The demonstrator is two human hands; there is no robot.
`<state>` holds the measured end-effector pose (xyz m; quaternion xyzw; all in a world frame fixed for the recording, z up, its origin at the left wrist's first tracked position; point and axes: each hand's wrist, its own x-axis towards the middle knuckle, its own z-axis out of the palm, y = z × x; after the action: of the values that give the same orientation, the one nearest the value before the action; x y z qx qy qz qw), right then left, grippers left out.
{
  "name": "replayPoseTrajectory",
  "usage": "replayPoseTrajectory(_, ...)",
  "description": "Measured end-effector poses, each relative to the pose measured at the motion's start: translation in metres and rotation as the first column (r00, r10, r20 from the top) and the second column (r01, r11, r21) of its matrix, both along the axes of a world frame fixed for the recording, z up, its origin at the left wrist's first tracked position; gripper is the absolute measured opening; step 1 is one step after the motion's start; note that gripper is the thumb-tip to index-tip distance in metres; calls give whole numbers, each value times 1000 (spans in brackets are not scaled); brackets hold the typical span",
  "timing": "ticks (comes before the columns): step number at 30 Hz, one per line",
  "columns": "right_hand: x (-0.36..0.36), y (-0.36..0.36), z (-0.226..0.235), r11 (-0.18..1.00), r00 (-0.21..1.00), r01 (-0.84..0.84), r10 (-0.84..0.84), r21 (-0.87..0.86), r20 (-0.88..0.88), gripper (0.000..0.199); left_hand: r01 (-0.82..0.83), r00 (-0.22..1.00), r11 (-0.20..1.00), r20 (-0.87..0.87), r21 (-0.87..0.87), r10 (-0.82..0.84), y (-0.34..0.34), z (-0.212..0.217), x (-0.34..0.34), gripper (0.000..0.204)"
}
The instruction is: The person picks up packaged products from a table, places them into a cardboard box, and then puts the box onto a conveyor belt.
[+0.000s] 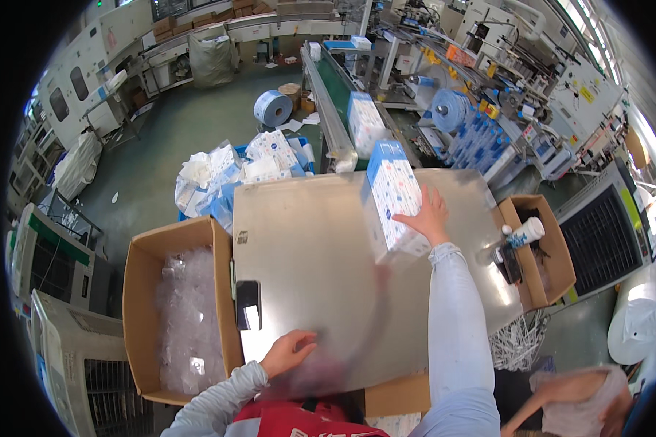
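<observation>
Your metal surface (306, 233), a cardboard box (143, 313) of clear plastic pieces (193, 313) beside it, a blue-and-white pack (399, 195) at the surface's far edge, your right hand (431, 221) spread on it, grip unclear, your left hand (288, 353) empty, loosely curled, a phone (248, 295) nearby.

Phone (248, 298) on tbl (306, 240) L side, pack (395, 191) nr far edge.

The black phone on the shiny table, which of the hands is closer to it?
Left. The left hand is close to the phone, nearer the person and to its right; the right hand is farther off, up and right, touching the white-and-blue pack.
</observation>
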<state>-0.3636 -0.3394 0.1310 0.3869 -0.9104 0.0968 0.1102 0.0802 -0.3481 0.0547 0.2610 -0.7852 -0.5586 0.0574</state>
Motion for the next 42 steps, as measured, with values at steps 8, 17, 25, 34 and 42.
replayPoseTrajectory(8, 66, -8, -30, 970, 653, -234, 209, -69, 727, 126, -219, 972, 842, -186, -492, 144, -89, 26, -56, 75)
replayPoseTrajectory(17, -64, -35, -46, 994, 705, -26, -58, 108, 707, 58, -54, 990, 706, -129, -706, -53, -63, 22, -166, 66)
replayPoseTrajectory(25, 123, 104, -80, 854, 769, -385, 506, -349, 391, 34, -7, 974, 705, -164, -709, -155, -67, 2, -149, 66)
replayPoseTrajectory(34, 331, 272, -88, 851, 607, -362, 525, -381, 596, 12, 78, 997, 802, 63, -593, -51, 31, 61, -18, 82)
replayPoseTrajectory(42, 282, 220, -60, 787, 495, -324, 614, -525, 615, 14, 89, 989, 692, 147, -716, 25, 21, 56, -17, 65)
